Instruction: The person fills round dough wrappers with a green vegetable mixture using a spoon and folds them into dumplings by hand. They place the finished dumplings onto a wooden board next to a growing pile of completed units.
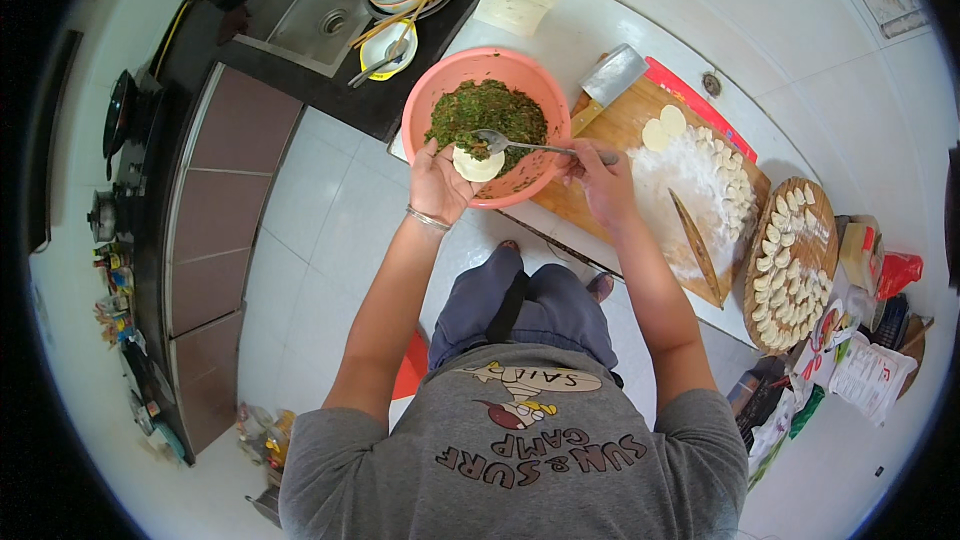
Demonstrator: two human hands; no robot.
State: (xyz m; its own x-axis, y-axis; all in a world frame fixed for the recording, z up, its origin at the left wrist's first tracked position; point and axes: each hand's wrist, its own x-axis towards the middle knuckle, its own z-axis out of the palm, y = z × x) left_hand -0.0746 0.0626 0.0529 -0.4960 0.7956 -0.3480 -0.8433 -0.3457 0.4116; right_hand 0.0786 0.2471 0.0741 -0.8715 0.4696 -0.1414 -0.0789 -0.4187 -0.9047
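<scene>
Tabletop [575, 32], left hand [440, 183] holding one wrapper [478, 166], right hand [602, 182] one spoon [492, 141]

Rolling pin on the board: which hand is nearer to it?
Right: the right hand, holding the spoon, is left of the rolling pin; the left hand, holding a dough wrapper, is farther left.

Grey short-sleeved T-shirt [590, 500] worn with blue-grey trousers [572, 312]
Its chest is printed with a cartoon figure [517, 410] and dark lettering [541, 452]; the left wrist [434, 208] is circled by a silver-coloured bangle [428, 219].
</scene>
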